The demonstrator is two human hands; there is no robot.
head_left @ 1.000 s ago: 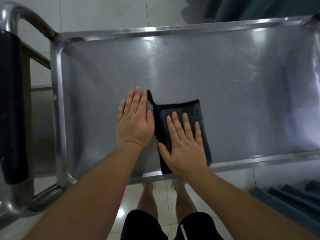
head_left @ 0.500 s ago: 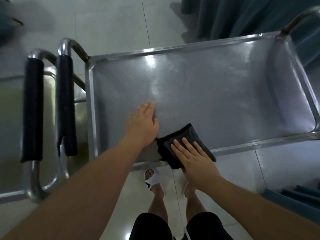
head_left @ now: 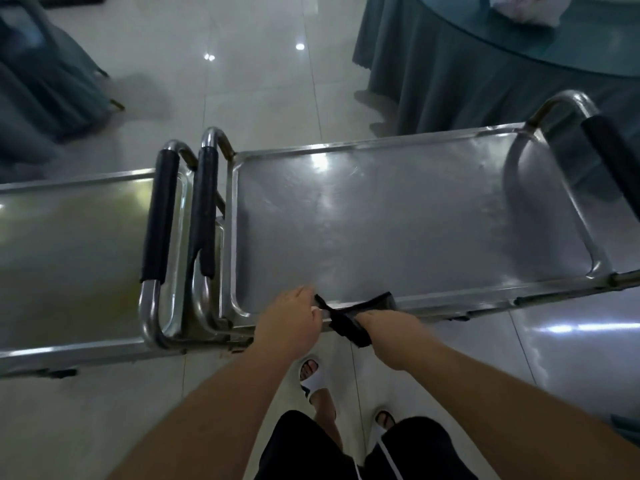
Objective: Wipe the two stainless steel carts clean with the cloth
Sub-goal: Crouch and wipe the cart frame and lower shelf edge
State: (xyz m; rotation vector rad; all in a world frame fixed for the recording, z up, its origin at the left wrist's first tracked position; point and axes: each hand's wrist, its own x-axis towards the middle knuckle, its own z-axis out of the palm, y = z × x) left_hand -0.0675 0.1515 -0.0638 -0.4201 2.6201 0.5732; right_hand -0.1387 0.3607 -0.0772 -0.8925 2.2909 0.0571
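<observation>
Both hands, left and right, grip cloth at right cart near rim; likely refolding, next wipe left cart.

i see two steel carts side by side, handles nearly touching: the right cart with its shiny tray top, the left cart looking yellowish. the dark cloth lies bunched over the right cart's near rim, partly hanging off.
</observation>
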